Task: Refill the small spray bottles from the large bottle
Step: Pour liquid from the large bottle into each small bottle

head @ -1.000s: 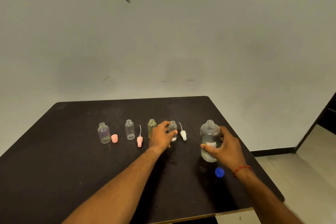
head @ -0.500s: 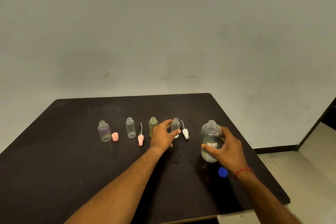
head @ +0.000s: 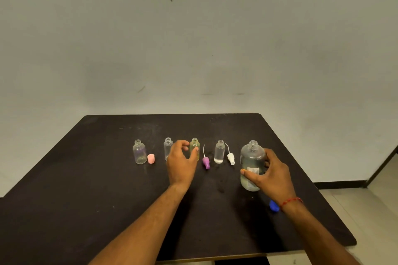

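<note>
Four small uncapped bottles stand in a row on the black table [head: 86, 189]: a clear round bottle [head: 139, 154], a slim clear bottle [head: 168, 146], a yellow-green bottle [head: 194, 146] and a clear bottle [head: 219, 153] with a little liquid. My left hand [head: 182, 165] hovers with fingers spread between the slim and yellow-green bottles, thumb against the yellow-green one. My right hand [head: 271, 174] grips the large open bottle [head: 252, 161], upright on the table at the right.
A pink cap [head: 151, 159], a purple spray head [head: 206, 162] and a white spray head [head: 230, 158] lie beside the small bottles. A blue cap [head: 274, 206] lies near my right wrist. The table's right edge is close behind the large bottle.
My left hand has let go of the rightmost small bottle and moved left to the yellow-green one. My right hand still holds the large bottle in place.
</note>
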{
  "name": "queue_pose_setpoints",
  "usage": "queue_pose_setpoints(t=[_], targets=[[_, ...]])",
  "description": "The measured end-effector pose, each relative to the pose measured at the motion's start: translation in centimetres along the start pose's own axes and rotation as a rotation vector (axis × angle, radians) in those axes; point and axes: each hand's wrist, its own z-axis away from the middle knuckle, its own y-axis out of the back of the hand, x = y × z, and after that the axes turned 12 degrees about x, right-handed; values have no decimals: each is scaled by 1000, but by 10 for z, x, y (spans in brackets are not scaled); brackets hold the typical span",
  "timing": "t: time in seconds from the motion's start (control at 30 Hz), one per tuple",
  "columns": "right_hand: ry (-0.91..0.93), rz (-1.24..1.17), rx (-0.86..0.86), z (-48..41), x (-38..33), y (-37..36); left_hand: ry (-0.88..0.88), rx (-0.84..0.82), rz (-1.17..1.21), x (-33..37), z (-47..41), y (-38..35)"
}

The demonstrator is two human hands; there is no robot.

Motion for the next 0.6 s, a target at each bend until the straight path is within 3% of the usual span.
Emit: queue_pose_setpoints(t=[0.27, 0.6], targets=[[25, 1, -31, 0, -11, -9, 60, -209, -114, -9, -8, -16], [30, 40, -27, -3, -13, -9, 65, -239, -90, -6, -18, -18]])
